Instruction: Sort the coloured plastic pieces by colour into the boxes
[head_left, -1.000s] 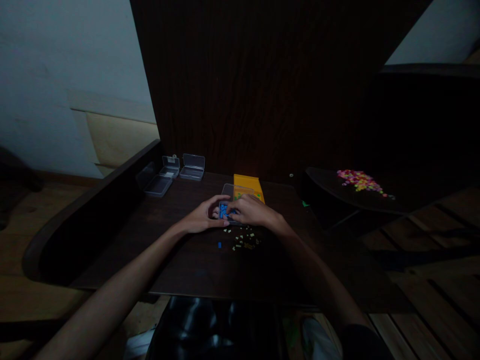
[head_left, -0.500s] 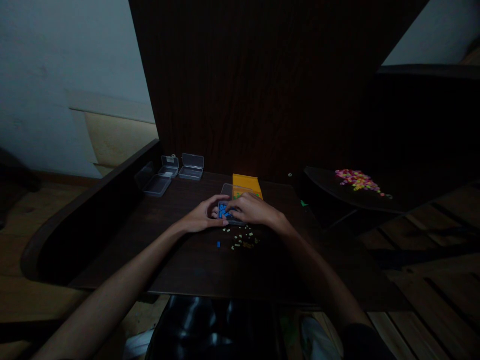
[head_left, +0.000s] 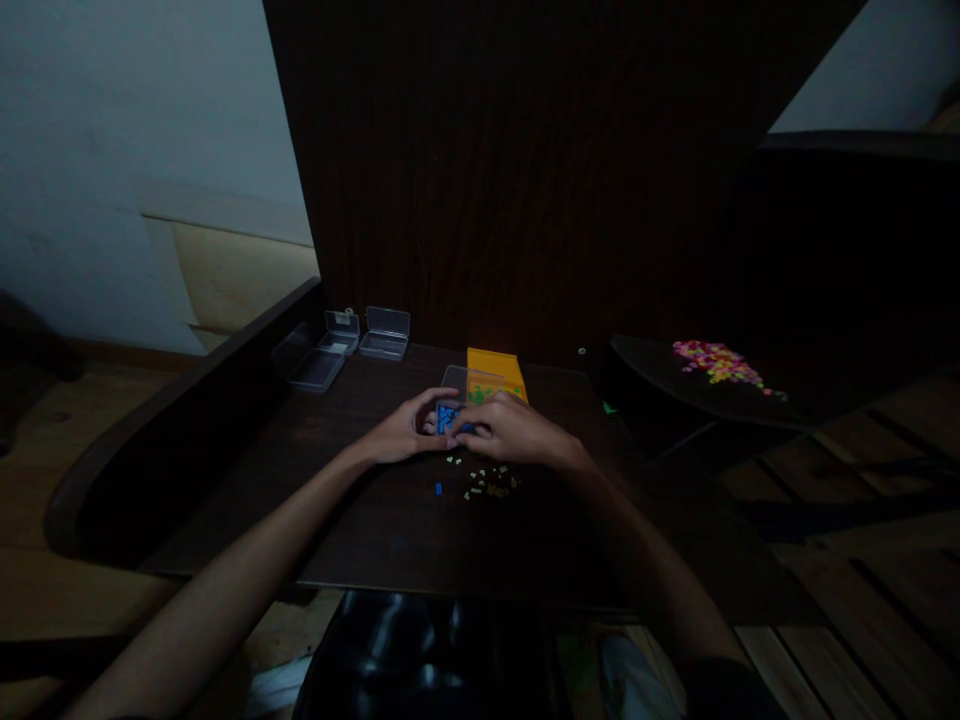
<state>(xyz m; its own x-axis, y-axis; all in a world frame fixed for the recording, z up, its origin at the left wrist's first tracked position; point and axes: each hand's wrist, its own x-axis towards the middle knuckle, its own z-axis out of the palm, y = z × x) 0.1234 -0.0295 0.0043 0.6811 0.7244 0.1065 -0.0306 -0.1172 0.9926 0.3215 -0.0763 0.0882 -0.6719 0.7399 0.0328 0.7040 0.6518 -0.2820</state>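
A small clear plastic box (head_left: 459, 376) with its lid raised stands at the middle of the dark table. Small blue pieces (head_left: 448, 417) lie inside it. My left hand (head_left: 409, 428) is wrapped round the box's left side, thumb at the near edge. Over the box's near right part is my right hand (head_left: 504, 428), fingers bent and close together at the near rim; whatever they pinch is too small or hidden. Pale yellow pieces (head_left: 480, 478) are scattered on the table in front. A lone blue piece (head_left: 439, 489) lies left of them.
Behind the box stands an open orange case (head_left: 493, 362) with green pieces in it. Open clear boxes (head_left: 316, 370) sit at the back left, beside the raised side panel (head_left: 187, 410). On a ledge at right lies a heap of colourful pieces (head_left: 716, 362).
My right hand has shifted from inside the box toward its near edge, uncovering more of the green pieces behind. My left hand keeps its hold on the box.
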